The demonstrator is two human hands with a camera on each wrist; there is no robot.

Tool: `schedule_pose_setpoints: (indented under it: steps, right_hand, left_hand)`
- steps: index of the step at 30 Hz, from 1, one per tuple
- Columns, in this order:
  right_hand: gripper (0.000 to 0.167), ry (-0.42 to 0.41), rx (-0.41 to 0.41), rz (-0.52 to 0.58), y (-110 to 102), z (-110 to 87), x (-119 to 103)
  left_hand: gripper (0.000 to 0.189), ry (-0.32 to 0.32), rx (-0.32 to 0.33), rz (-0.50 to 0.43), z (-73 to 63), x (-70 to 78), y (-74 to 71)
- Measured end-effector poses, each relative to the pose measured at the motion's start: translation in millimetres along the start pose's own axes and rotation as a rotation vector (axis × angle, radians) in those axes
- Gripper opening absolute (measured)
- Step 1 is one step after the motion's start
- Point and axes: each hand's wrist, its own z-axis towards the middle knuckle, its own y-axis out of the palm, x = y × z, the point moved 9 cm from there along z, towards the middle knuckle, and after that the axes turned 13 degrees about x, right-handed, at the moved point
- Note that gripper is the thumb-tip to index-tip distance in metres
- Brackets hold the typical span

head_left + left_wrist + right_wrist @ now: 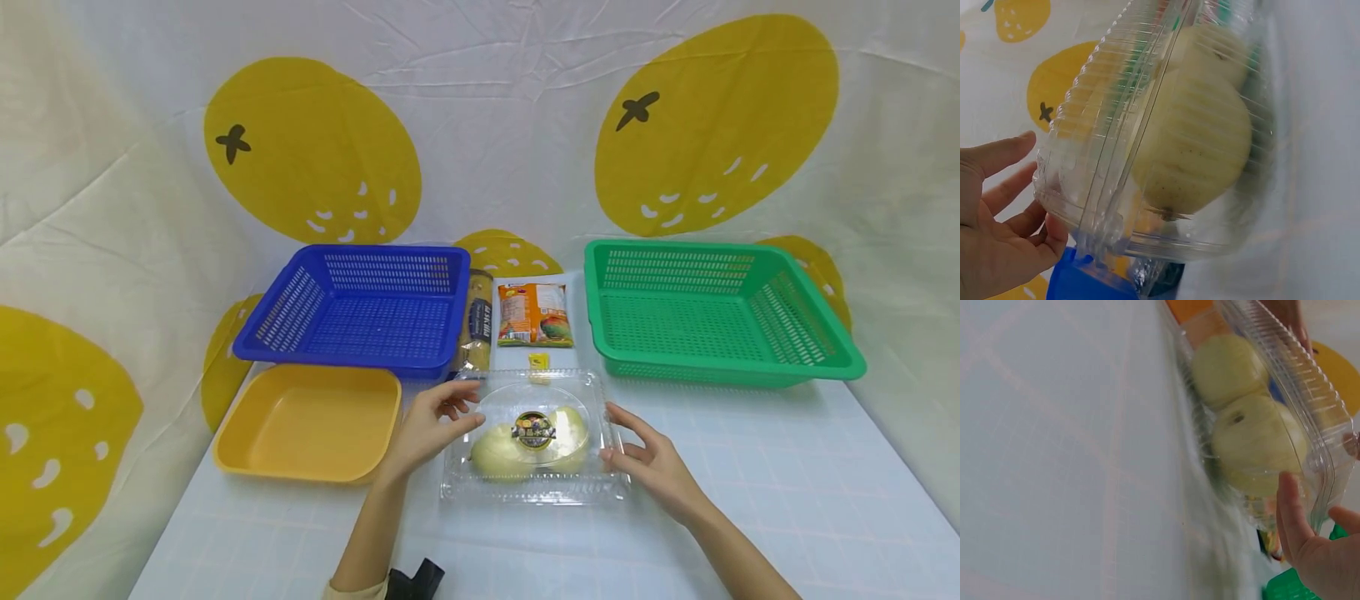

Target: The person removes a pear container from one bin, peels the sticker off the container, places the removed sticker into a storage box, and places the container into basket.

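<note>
Setting: white cloth backdrop point(510, 117) printed with yellow fruit; pale table point(795, 508) beneath both hands.

Item one: clear plastic box point(536, 492), two pale fruits point(501, 454) inside, round label point(533, 431) on the lid. From my distant post I place it between the hands: directly right of the left hand's fingertips, directly left of the right hand's. Its longer side appears to run from one hand to the other, though the slant of the head view leaves me some doubt. I judge this alignment to be what any next move hangs on: the two ends face the two palms.

Item two: left hand point(435, 421), released, fingers loosely bent, thumb apart, at the box's left edge.

Item three: right hand point(656, 467), also loose, thumb and fingertips at the right edge. How firmly either hand touches the plastic I cannot tell; neither is plainly nearer.

Surroundings: yellow tray point(311, 425) just left of the left hand; blue basket point(360, 360) beyond it; green basket point(720, 375) beyond the right hand; long brown packet point(482, 287), orange bag point(534, 315) and small yellow sachet point(538, 361) ahead, between the hands.
</note>
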Motion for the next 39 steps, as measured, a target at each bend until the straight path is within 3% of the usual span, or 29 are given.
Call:
schedule_pose_setpoints:
  steps: [8,13,19,24,28,34,39]
  right_hand:
    - [0.065,-0.001,-0.001,0.001,0.0,0.9,1.7]
    - [0.066,0.009,-0.007,0.005,1.7,1.4,2.6]
    - [0.066,0.017,-0.009,0.006,2.1,0.9,2.7]
    - [0.065,0.004,-0.007,0.011,1.6,0.5,1.6]
    - [0.064,0.0,-0.006,0.016,1.1,0.0,1.5]
    - [0.064,0.005,-0.005,0.017,0.8,-0.2,3.0]
    - [0.064,0.005,-0.003,0.016,0.8,-0.2,3.8]
  left_hand:
    - [0.043,0.039,-0.242,-0.057,11.8,13.2,36.3]
    - [0.044,0.034,-0.294,-0.048,14.7,12.9,51.9]
    - [0.044,0.07,-0.335,0.064,10.0,9.2,61.4]
    - [0.044,0.134,-0.337,0.136,4.4,12.0,64.9]
    - [0.04,0.159,-0.296,0.162,2.8,13.5,66.3]
    - [0.025,0.139,-0.202,0.18,6.4,10.5,65.5]
    - [0.018,0.112,-0.164,0.183,10.5,9.6,64.1]
